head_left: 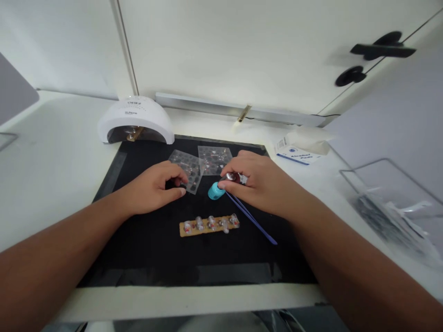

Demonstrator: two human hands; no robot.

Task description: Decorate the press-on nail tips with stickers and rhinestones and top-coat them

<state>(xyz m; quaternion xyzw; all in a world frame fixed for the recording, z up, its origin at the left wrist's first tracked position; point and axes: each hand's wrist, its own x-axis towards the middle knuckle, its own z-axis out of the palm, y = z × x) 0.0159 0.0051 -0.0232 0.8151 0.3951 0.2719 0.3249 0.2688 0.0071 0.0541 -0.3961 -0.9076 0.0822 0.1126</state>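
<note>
Strip, flat, tan (182, 229), carrying clear red-flecked pieces (200, 223), lower centre, likely kept close for easy reach. Right hand (258, 184), mid-frame, grips turquoise rounded bottle (216, 191) between thumb and fingers, jutting lower-left of them, probably tilted for control. Left hand (152, 186), half-curled, apparently holding nothing, by clear plastic sheet (188, 161).

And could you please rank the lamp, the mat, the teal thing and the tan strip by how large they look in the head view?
1. Mat, plainly largest though the arms cover parts of it
2. Lamp
3. Tan strip, long but narrow
4. Teal thing, smallest of these
</note>
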